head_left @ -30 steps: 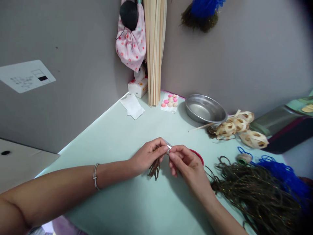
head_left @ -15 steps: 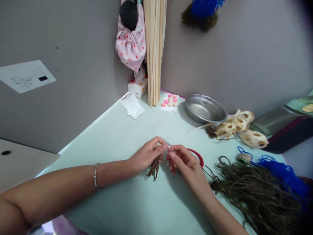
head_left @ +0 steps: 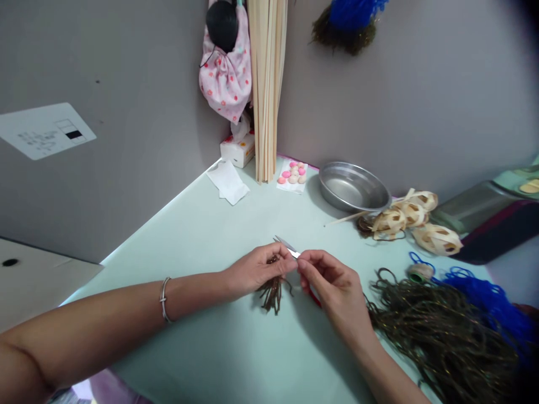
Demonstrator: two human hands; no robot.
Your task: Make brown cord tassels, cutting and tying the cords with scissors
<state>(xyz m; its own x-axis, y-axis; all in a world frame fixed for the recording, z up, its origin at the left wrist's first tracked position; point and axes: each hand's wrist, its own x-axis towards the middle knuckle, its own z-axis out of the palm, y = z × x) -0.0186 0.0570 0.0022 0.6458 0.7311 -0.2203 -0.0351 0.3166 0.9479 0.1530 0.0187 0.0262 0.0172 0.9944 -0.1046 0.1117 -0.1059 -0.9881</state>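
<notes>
My left hand [head_left: 256, 270] pinches a small bundle of brown-gold cord [head_left: 273, 292] whose loose ends fan out onto the pale green table [head_left: 210, 235]. My right hand [head_left: 332, 283] is closed on red-handled scissors [head_left: 287, 244]; the silver blades stick out past my fingertips, right above the top of the bundle, and a sliver of red handle shows under the palm. Both hands meet at the table's middle. A thin bracelet circles my left wrist.
A big heap of the same brown cord [head_left: 442, 331] and blue cord [head_left: 492, 297] lies at the right. Farther back sit a steel bowl [head_left: 353, 188], woven straw balls [head_left: 415, 221], beads on paper [head_left: 293, 174], upright wooden strips [head_left: 266, 90], a tissue box [head_left: 238, 150].
My right hand shifted slightly right and down, hiding the red handle beneath it, and the scissor blades now poke out farther above the bundle. The left hand lowered a little with the cord.
</notes>
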